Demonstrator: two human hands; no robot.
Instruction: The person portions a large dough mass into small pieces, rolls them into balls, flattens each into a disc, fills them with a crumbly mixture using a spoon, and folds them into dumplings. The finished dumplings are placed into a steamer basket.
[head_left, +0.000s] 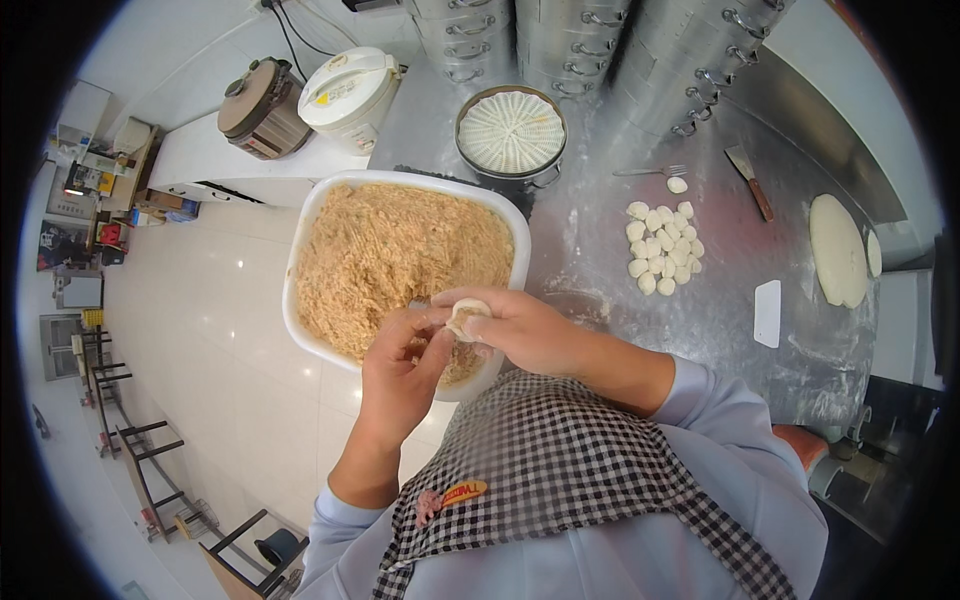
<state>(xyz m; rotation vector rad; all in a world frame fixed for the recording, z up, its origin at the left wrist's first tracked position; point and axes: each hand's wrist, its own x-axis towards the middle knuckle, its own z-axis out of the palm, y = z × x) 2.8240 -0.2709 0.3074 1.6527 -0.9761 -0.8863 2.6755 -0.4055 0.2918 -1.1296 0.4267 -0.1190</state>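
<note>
A small dumpling [467, 317] is pinched between the closed fingers of the left hand [400, 375] and right hand [520, 330]. It is held above the white tub [300, 260] of minced filling [390, 250].

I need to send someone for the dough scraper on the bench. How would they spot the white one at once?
Start at the floured steel worktop and go right, past the cluster of small dough pieces. Before the large flat slab of dough lies the white scraper, nearer the person. It is a plain white rectangle with no handle, unlike the metal-bladed, brown-handled scraper farther back.
</note>
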